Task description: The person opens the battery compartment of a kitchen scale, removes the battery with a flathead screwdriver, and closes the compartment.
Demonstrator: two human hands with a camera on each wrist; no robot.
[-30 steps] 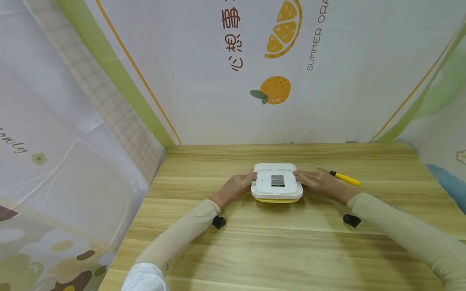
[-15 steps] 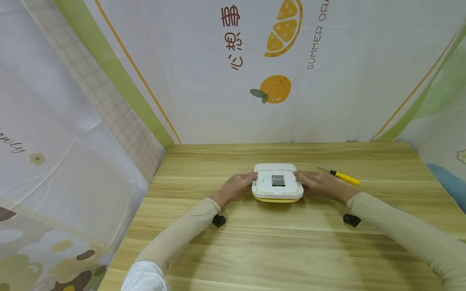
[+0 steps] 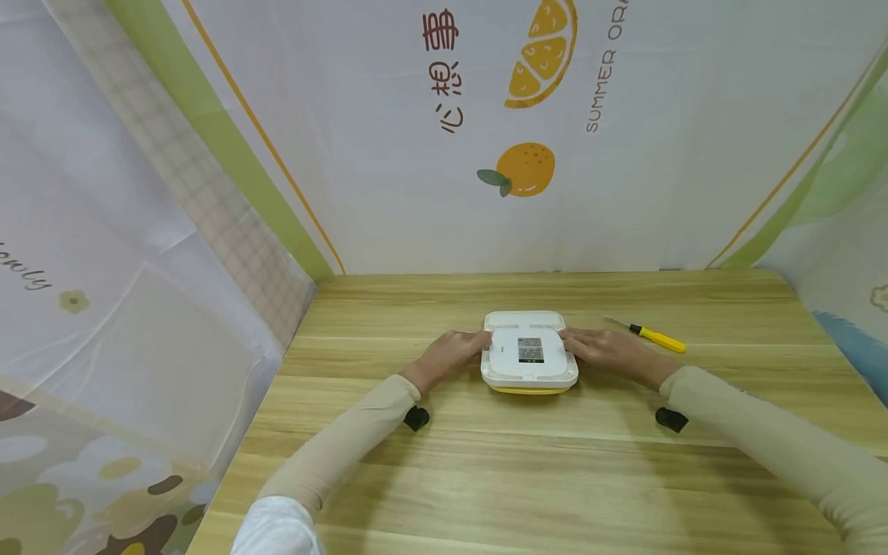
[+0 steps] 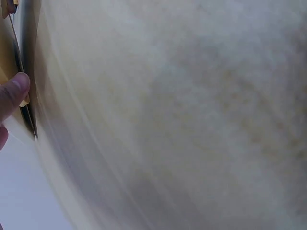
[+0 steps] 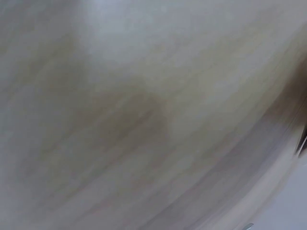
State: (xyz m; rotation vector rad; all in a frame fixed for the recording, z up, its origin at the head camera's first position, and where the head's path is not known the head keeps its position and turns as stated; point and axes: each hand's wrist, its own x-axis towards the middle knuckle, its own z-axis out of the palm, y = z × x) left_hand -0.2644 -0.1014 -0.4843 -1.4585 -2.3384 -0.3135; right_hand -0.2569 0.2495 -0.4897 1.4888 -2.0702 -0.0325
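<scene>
In the head view, a white, rounded-square device point(image 3: 509, 364) with a yellow lower part stands at mid-table. Its upper face carries a raised panel with a grey and black label point(image 3: 530, 350). My left hand point(image 3: 446, 361) grips the left side, thumb at the panel's edge. On the opposite side, my right hand point(image 3: 613, 354) holds the device, its fingers partly hidden behind the edge. The left wrist view catches only the left thumb point(image 4: 15, 93) against a yellowish edge at the far left. The right wrist view is mostly blurred tabletop.
A yellow-handled screwdriver point(image 3: 659, 338) lies just beyond the right hand. Small black pieces show beside the left sleeve point(image 3: 354, 443) and the right sleeve point(image 3: 756, 435). A printed cloth point(image 3: 388, 193) hangs behind the wooden table point(image 3: 499, 478).
The device's near edge has dipped slightly toward the person, so its labelled face shows a little more. Both hands keep their hold in nearly the same place.
</scene>
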